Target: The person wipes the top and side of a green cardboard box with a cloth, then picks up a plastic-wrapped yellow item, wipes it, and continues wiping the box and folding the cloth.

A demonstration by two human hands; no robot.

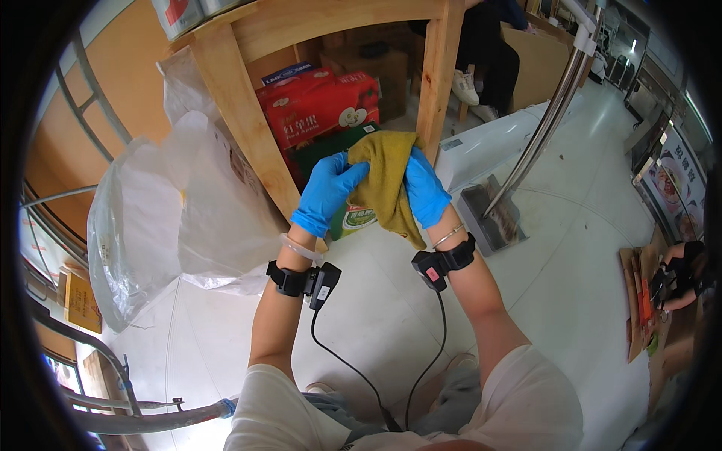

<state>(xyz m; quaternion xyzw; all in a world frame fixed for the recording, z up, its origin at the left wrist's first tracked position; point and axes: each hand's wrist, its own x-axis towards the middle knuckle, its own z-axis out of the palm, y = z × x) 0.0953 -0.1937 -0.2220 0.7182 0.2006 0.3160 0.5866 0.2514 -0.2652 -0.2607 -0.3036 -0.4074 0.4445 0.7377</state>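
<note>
An olive-yellow cloth [389, 175] hangs bunched between my two hands, its lower corner dangling above the floor. My left hand [331, 189], in a blue disposable glove, pinches the cloth's left edge between thumb and fingers. Gloved in blue too, my right hand [424, 183] grips the opposite side, and its fingertips are partly hidden behind the fabric. Just beyond the cloth are a red apple carton [316, 110] and a green box [338, 141], both under a wooden table [333, 22]. Black devices with cables are strapped to both my wrists.
Large translucent plastic bags [186, 208] stand at the left beside a metal frame [163, 420]. A long-handled dustpan [493, 217] is on the floor at right, near a long white casing [496, 138]. Seated people are at the back and far right, the latter near flattened cardboard [634, 304].
</note>
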